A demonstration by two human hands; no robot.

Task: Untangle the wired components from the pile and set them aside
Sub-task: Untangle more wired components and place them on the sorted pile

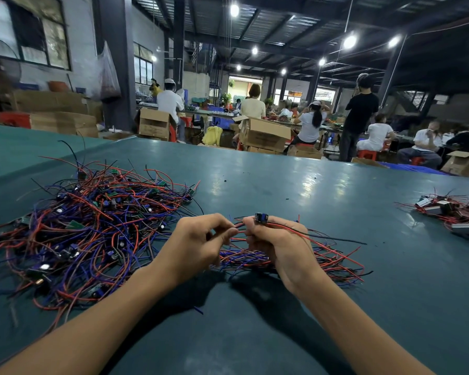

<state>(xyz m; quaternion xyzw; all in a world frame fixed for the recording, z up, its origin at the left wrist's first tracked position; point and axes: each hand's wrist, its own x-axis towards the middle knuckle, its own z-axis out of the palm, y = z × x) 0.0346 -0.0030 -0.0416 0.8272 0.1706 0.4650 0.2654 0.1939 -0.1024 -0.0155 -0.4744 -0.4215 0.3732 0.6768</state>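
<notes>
A big tangled pile of wired components (87, 228), red, blue and black leads with small green boards, covers the left of the green table (309, 190). My right hand (279, 244) grips a bundle of separated wired components (328, 255); a small blue part (261, 218) sticks up above its fingers and the leads trail right onto the table. My left hand (201, 242) pinches red wires right beside the right hand's fingers.
A second heap of red-wired parts with silver blocks (455, 215) lies at the table's right edge. A loose blue wire scrap (198, 310) lies between my forearms. Beyond the table's far edge are cardboard boxes (263, 133) and seated workers.
</notes>
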